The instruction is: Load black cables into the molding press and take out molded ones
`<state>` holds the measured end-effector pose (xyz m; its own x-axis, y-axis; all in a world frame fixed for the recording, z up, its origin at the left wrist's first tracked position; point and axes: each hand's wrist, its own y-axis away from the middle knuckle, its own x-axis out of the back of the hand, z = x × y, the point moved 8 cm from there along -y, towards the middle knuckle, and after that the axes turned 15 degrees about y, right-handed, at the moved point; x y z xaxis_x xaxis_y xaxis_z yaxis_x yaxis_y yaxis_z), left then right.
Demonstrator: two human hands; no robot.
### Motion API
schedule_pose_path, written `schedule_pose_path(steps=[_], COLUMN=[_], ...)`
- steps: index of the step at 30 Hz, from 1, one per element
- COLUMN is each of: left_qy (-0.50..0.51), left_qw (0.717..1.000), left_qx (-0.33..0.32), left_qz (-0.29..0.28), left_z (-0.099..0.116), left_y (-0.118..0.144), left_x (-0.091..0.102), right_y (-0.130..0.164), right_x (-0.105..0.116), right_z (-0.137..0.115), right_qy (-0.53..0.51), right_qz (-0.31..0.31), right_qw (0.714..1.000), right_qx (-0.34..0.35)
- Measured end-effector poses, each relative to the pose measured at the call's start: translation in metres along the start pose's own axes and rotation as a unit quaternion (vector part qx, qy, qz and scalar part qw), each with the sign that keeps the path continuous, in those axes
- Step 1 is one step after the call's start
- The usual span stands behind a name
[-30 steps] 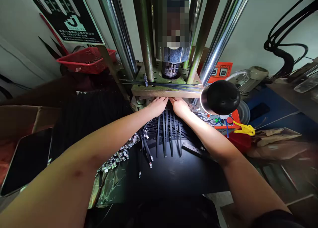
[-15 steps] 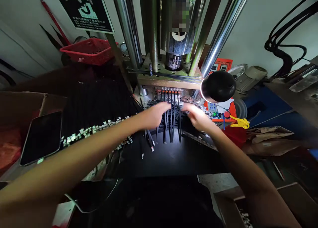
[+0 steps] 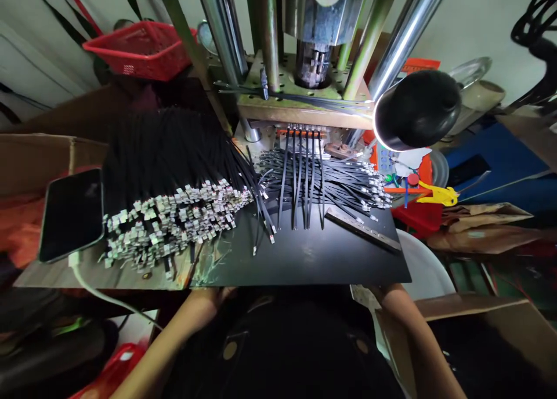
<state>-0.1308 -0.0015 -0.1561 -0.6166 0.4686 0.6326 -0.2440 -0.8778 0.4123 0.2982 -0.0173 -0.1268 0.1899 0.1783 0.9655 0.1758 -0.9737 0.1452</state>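
Two hands: your left hand (image 3: 216, 297) and right hand (image 3: 391, 297), at the flat black tabletop's (image 3: 313, 257) front edge; grip hidden, cannot tell. Slim black row of cables (image 3: 295, 199) toward its rear; bumping it might misalign them.

Head-worn view, forward and down.

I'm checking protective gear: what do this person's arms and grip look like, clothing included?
Left forearm and right forearm are bare, with no sleeve, watch or bracelet showing. The left grip and right grip are partly hidden by the tabletop; no glove shows on the visible parts. Black clothing covers the lap, carrying two round, dull-gold spots.
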Motion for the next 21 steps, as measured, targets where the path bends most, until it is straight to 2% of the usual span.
schedule_pose_path(steps=[4,9,13,15,17,18,19,20,21], left_qy=[0.004,-0.019,-0.058,-0.060,-0.024,0.000,0.020,0.031,0.029], left_qw=[1.000,0.999,0.998,0.998,0.997,0.994,0.991,0.991,0.994], left_qx=[-0.001,-0.040,0.003,0.031,0.024,0.004,-0.020,-0.046,-0.066], left_qz=[-0.027,-0.008,0.017,0.005,-0.070,-0.108,-0.128,-0.122,-0.085], left_z=[0.000,-0.008,-0.009,0.004,0.033,0.052,0.072,0.092,0.109], left_y=[0.004,-0.001,0.005,0.019,0.035,0.042,0.045,0.045,0.040], left_x=[0.003,0.002,0.001,0.005,0.007,0.009,0.015,0.023,0.034], right_y=[0.000,-0.002,0.008,0.020,0.026,0.025,0.019,0.010,0.000], right_x=[0.008,-0.009,-0.019,-0.016,-0.003,0.011,0.032,0.057,0.081], right_z=[0.002,0.016,0.017,0.002,-0.029,-0.045,-0.057,-0.063,-0.063], right_qy=[-0.038,-0.039,0.026,0.060,0.031,-0.005,-0.039,-0.054,-0.040], right_qz=[-0.016,-0.047,-0.081,-0.120,-0.144,-0.123,-0.070,0.011,0.102], right_qw=[0.999,0.997,0.991,0.986,0.989,0.992,0.996,0.997,0.993], right_qx=[-0.016,-0.053,-0.104,-0.099,-0.031,0.010,0.043,0.057,0.049])
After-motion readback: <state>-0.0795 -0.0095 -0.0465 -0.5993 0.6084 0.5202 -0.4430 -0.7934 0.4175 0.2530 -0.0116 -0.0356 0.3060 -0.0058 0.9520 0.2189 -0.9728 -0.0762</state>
